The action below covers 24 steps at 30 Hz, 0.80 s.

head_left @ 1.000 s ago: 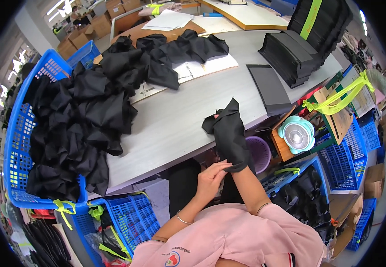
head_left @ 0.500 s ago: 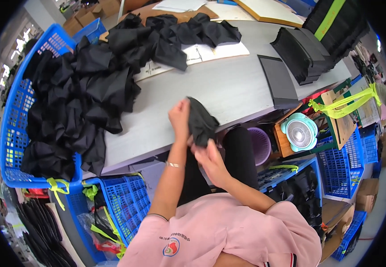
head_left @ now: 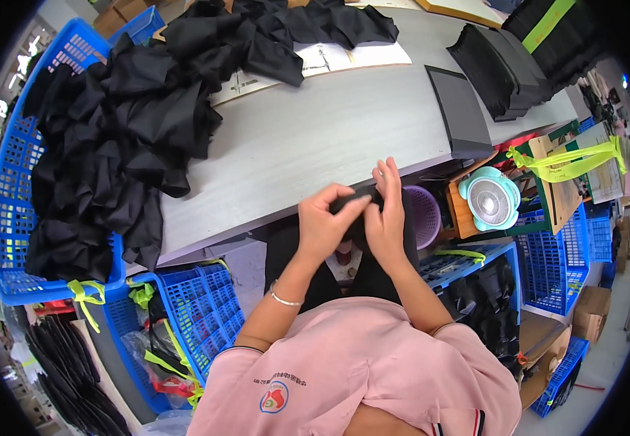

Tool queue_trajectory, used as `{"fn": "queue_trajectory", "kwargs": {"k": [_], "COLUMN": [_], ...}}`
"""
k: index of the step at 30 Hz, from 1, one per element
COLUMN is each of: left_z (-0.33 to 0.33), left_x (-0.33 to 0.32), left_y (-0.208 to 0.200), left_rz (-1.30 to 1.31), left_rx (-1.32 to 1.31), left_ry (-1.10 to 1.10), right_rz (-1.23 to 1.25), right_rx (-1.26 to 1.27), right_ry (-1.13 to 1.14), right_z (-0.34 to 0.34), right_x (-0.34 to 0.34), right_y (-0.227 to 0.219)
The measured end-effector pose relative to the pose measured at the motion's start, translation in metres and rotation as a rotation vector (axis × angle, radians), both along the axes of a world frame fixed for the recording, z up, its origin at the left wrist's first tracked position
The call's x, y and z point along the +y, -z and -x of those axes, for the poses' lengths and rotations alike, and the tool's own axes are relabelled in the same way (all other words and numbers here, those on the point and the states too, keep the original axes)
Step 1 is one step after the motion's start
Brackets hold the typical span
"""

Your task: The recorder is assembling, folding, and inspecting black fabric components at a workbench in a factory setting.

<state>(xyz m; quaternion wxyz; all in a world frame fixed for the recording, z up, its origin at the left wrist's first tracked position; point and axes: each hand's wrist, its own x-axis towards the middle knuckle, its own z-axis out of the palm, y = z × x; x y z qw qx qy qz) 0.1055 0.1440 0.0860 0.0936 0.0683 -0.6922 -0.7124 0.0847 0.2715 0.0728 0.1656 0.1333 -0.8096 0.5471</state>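
Note:
My left hand (head_left: 327,221) and my right hand (head_left: 387,211) are pressed together at the near edge of the grey table (head_left: 315,138). Both grip a small piece of black fabric (head_left: 358,205), mostly hidden between my fingers. A large heap of black fabric pieces (head_left: 122,131) covers the left of the table and spills into a blue crate (head_left: 9,189). A neat stack of folded black pieces (head_left: 500,62) lies at the far right, with one flat dark piece (head_left: 462,112) beside it.
Paper sheets (head_left: 322,58) lie at the table's back. Under the table edge stand a purple bin (head_left: 418,214), a small teal fan (head_left: 491,200), more blue crates (head_left: 202,309) and a blue basket (head_left: 551,261) on the right. Cardboard boxes sit far right.
The black piece hung long from my hands a second ago. It is now gathered small between both hands, which have come together at the table edge.

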Motion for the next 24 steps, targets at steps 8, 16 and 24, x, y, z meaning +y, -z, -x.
{"fn": "queue_trajectory", "kwargs": {"k": [8,16,24], "left_z": [-0.003,-0.022,-0.059], "left_x": [-0.050,-0.051,-0.024], "left_y": [0.040,0.064,0.042], "left_rz": [-0.341,-0.973,-1.137], "left_rx": [-0.024,-0.275,-0.455], "left_ry": [-0.252,0.107,0.687], "right_rz": [0.898,0.737,0.532], "right_rx": [-1.059,-1.057,-1.012], "right_ry": [-0.713,-0.907,-0.485], "right_z": [-0.010,-0.010,0.012], "right_x": [0.027,0.039,0.013], "right_y": [0.010,0.009,0.001]}}
